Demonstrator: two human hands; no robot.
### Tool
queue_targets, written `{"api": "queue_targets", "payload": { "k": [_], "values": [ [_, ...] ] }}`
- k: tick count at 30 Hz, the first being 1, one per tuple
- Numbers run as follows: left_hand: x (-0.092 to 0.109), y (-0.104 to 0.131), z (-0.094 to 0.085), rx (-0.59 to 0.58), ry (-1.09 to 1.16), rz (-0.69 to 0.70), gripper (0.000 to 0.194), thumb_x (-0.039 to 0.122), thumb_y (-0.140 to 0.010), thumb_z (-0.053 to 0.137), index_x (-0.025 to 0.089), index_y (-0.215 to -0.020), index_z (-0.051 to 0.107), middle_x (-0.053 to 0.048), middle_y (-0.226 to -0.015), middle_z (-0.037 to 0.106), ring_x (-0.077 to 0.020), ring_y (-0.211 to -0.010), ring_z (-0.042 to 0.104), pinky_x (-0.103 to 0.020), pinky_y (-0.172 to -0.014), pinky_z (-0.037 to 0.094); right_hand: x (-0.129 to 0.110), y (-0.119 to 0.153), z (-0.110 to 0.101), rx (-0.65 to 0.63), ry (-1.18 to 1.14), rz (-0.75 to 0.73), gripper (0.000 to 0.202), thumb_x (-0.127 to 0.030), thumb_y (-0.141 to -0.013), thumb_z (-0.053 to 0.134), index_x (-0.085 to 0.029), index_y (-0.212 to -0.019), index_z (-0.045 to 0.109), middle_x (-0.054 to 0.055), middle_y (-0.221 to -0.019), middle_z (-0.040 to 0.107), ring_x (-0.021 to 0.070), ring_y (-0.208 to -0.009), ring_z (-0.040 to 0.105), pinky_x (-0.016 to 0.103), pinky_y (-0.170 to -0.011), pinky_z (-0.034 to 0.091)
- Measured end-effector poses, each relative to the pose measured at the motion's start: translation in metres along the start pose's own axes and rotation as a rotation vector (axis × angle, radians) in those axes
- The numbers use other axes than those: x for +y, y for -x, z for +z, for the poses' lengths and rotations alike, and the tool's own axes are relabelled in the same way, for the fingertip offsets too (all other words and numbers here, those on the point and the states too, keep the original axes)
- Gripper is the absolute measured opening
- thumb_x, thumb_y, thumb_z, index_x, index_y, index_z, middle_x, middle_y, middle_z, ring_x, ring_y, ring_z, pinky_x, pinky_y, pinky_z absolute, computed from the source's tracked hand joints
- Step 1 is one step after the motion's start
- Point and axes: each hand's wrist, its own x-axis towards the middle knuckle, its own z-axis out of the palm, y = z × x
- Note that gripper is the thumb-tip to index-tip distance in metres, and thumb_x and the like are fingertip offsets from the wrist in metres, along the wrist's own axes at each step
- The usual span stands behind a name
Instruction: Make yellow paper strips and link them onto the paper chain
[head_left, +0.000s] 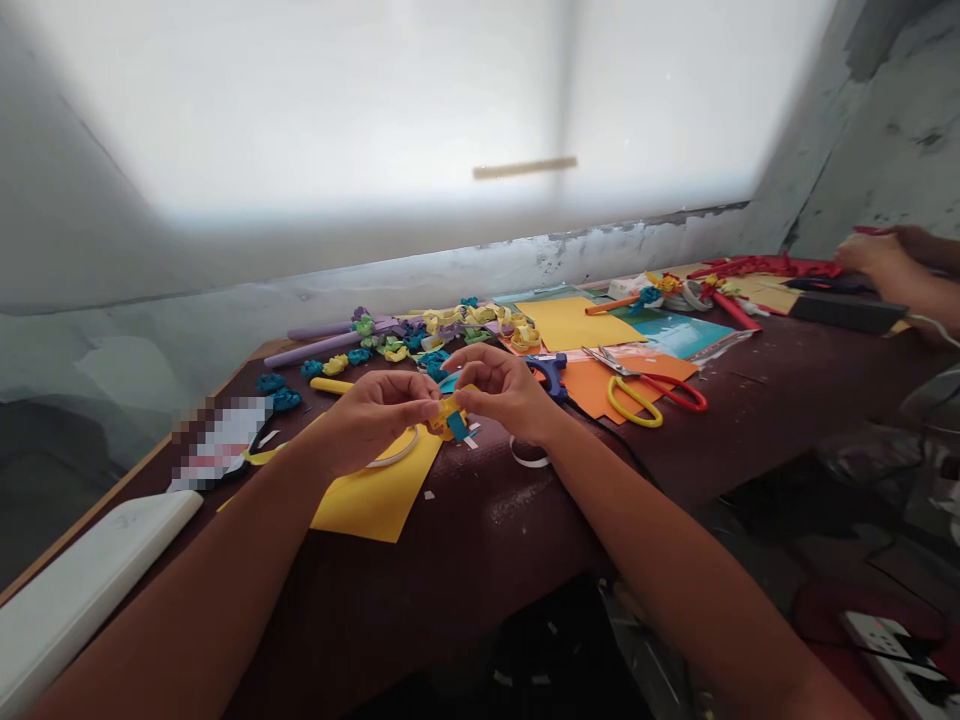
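Observation:
Between my two hands, over the near part of the dark table (pixel 480 560), is a small yellow paper flower (pixel 445 418) with a blue strip on it. My left hand (pixel 379 410) pinches it from the left, thumb and fingers together. From the other side my right hand (pixel 501 392) grips it with thumb and bent fingers. Below my left hand lies a yellow paper sheet (pixel 382 500). A white ring (pixel 528 456) rests beneath my right wrist. Just behind that hand is a blue glue gun (pixel 552 374).
Scissors with yellow and red handles (pixel 652 395) lie on orange paper (pixel 585 388). Purple sticks (pixel 322 346) and several paper flowers (pixel 360 355) are at the back left. A white box-like object (pixel 97 590) sits front left. Another person's hand (pixel 874 255) is at far right.

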Motion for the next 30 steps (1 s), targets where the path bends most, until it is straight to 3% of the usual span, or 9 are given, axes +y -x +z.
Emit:
{"api": "queue_targets", "payload": {
  "k": [17, 30],
  "values": [
    [-0.005, -0.002, -0.002, 0.074, -0.159, -0.007, 0.029, 0.039, -0.078, 0.089, 0.018, -0.069, 0.071, -0.006, -0.076, 0.068, -0.0157, -0.072, 0.061, -0.027, -0.069, 0.051, 0.003, 0.0, -0.001, 0.026, 0.078, -0.002, 0.035, -0.028, -0.079, 0.085, -0.021, -0.11, 0.07, -0.004, -0.079, 0.068, 0.0088, -0.063, 0.058, 0.021, -0.057, 0.046],
    [-0.01, -0.007, 0.003, 0.199, -0.244, 0.174, 0.031, 0.04, -0.081, 0.086, 0.018, -0.072, 0.066, -0.003, -0.08, 0.063, -0.0133, -0.074, 0.056, -0.025, -0.069, 0.046, 0.007, -0.004, -0.002, 0.131, 0.102, -0.013, 0.035, -0.039, -0.074, 0.09, -0.021, -0.099, 0.074, -0.001, -0.078, 0.071, 0.0101, -0.064, 0.06, 0.023, -0.06, 0.049]
  ]
}}
